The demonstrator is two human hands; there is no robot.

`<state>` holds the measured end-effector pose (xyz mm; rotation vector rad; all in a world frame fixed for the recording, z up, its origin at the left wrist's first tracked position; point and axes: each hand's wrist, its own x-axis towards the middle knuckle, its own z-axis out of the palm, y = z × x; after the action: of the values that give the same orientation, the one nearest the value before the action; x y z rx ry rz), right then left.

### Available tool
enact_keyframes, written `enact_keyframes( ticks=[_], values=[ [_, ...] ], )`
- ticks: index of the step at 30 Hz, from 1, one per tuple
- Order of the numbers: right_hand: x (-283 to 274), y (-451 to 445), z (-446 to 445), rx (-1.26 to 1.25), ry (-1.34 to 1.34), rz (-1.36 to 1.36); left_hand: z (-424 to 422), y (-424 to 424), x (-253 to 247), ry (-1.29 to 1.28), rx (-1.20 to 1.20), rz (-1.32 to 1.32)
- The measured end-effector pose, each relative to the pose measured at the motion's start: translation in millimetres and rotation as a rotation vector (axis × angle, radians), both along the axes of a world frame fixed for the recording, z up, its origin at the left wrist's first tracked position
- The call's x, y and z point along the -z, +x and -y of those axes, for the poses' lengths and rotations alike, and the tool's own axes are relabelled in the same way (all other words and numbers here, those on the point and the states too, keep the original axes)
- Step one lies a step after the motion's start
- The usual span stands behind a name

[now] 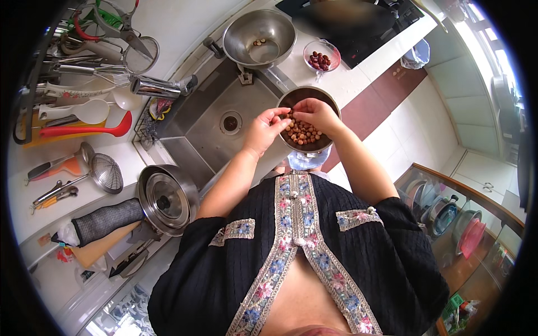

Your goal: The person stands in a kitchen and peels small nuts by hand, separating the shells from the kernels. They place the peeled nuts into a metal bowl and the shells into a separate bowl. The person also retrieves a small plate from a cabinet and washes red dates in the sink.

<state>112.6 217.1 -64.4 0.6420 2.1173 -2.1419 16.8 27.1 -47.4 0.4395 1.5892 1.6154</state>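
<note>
Small round brown nuts or seeds (303,133) fill the bottom of a metal bowl (311,148) at the counter's front edge. Over its left side is my left hand (265,128), thumb and index finger nearly touching. My right hand (318,115) reaches over the bowl from the right, its fingertips pinched close to the left ones. A small piece seems to sit between the fingertips; which hand grips it is unclear. Behind, a larger steel bowl (269,31) holds several similar pieces (259,42), and a clear glass bowl (323,48) holds dark red dates or similar fruit (319,61).
A steel sink (206,122) with a drain lies left of the bowl. A chrome faucet (157,87) stands beyond it. Stacked pots with a glass lid (167,201) are at the left. A dark cooktop (365,42) is at the upper right. Utensils (92,75) hang along the wall.
</note>
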Motion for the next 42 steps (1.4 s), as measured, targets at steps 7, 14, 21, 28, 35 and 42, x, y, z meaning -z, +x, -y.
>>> enact_keyframes(
  ticks=[7, 14, 21, 28, 35, 42],
  values=[
    [-47, 21, -3, 0.016, -0.576, -0.103, -14, 9, -47, -0.048, 0.105, -0.661],
    [-55, 36, 10, 0.131, -0.6, -0.244, -18, 11, -61, 0.029, 0.166, -0.697],
    [-60, 47, 8, 0.091, -0.545, -0.095, -21, 12, -67, 0.074, 0.17, -0.778],
    [-59, 45, 14, 0.111, -0.518, -0.077, -21, 8, -66, 0.128, 0.192, -0.93],
    [-61, 41, 23, 0.147, -0.399, -0.118, -21, 11, -69, 0.114, 0.196, -0.941],
    [-63, 43, 30, 0.243, -0.544, -0.113, -26, 17, -64, 0.133, 0.191, -0.962]
  ],
)
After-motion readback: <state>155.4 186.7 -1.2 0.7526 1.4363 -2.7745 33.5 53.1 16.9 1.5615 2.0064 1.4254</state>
